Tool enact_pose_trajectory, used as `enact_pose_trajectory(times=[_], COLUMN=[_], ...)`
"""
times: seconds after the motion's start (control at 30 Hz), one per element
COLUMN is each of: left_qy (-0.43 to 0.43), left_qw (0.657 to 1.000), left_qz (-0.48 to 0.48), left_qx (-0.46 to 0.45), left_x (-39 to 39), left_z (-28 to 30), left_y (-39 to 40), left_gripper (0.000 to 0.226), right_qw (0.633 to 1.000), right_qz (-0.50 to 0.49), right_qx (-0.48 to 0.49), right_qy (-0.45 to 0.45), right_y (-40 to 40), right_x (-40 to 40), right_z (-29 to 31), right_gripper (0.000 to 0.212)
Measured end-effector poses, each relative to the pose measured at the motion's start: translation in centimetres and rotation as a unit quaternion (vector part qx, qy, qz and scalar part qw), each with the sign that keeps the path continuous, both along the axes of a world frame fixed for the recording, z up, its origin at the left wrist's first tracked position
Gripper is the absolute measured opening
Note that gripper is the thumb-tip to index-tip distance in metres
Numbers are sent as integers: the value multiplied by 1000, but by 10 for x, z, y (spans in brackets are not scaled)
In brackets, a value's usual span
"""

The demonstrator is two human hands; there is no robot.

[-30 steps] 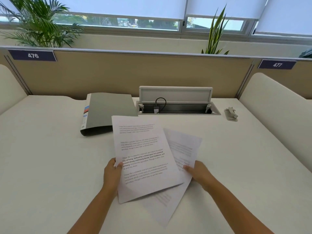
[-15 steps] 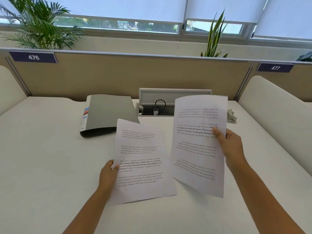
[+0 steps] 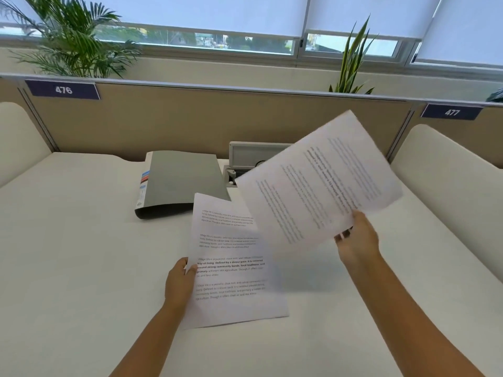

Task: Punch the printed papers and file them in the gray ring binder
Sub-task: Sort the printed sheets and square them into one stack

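Observation:
One printed sheet [image 3: 231, 270] lies near the middle of the desk, and my left hand [image 3: 179, 284] pinches its left edge. A second printed sheet [image 3: 318, 183] is in the air, tilted and blurred, held at its lower right corner by my right hand [image 3: 356, 240]. The closed gray ring binder [image 3: 179, 180] lies flat behind the first sheet, spine to the left. The raised sheet hides the hole punch.
An open cable box [image 3: 253, 156] with a raised lid sits at the back of the white desk [image 3: 68, 254], partly behind the raised sheet. A tan partition [image 3: 177, 121] closes off the back, and padded side panels [image 3: 446, 172] stand left and right.
My right hand pulled the lower sheet out from under the other, lifted it and has been turning it in the air. My left hand stayed on the flat sheet.

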State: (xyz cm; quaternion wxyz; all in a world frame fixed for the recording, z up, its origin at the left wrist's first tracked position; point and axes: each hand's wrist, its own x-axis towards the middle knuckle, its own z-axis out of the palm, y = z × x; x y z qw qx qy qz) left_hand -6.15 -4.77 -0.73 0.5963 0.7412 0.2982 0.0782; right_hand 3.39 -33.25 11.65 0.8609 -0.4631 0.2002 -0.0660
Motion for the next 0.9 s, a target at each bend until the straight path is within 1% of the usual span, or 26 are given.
enact_pose_trajectory(times=[0.03,0.1,0.17,0.23,0.3,0.4,0.47,0.53,0.6,0.63,0.67,0.7,0.73,0.77,0.8,0.83,0.87,0.9], left_qy=[-1,-2,-19,-27,-24,-17,-12,-11,-11,-9,-8,-5,-4,-7,-15,-22,-29,-34], left_qw=[1000,1000,1000,1000,1000,1000,1000,1000,1000,1000,1000,1000,1000,1000,1000,999,999,999], left_qz=[8,19,17,14,15,21,20,19,14,11,7,2,-4,-10,-18,-25,-30,-35], left_qx=[-2,-6,-6,-2,-6,-16,-19,-15,-11,-9,-7,-4,-2,0,4,6,3,-1], left_x=[0,-2,-3,-3,-3,-2,-2,-2,-3,-4,-4,-4,-5,-5,-6,-7,-8,-9], left_z=[-1,-3,-2,1,4,4,5,5,5,4,4,2,1,1,1,0,0,1], left_y=[-1,-6,-11,-14,-14,-11,-10,-11,-10,-9,-8,-6,-5,-4,-4,-5,-5,-6], left_gripper=[27,29,21,15,14,14,14,12,12,12,14,19,23,24,22,19,17,16], right_qw=[999,996,993,985,975,967,960,948,924,910,898,889,875,848,809,767,734,715], right_qz=[9,27,33,41,62,115,149,202,302,354,396,422,431,423,395,356,320,288], right_qx=[-12,-24,18,83,108,64,54,53,36,13,-33,-106,-206,-319,-432,-524,-586,-623], right_qy=[39,84,112,147,183,219,230,239,232,216,188,143,80,9,-53,-99,-123,-134], right_y=[3,7,12,19,31,52,65,77,85,86,83,77,68,57,43,29,13,-2], right_x=[-2,-10,-19,-31,-44,-64,-76,-86,-97,-101,-102,-99,-94,-85,-74,-61,-46,-32], right_z=[-13,-39,-59,-72,-82,-92,-95,-94,-90,-85,-80,-76,-74,-74,-76,-80,-86,-91], right_gripper=[8,24,29,23,17,15,16,20,32,36,37,35,30,22,14,8,8,11])
